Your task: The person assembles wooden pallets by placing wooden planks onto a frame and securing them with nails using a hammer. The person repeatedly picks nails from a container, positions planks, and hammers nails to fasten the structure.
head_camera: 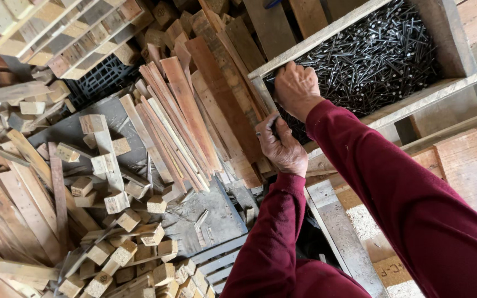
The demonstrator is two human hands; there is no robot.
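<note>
Dark grey nails [371, 60] fill a pale wooden box [305, 47]. The sleeves [393, 182] are deep maroon. The slats [186, 116] are reddish-brown and tan, the small blocks [117, 201] pale yellow, the crate [97, 80] black.

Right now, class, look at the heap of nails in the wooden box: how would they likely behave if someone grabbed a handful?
The nails look thin, smooth and loosely tangled, so some would probably slip free. Being metal, a handful is likely heavy. The right hand reaches in; points may prick.
</note>
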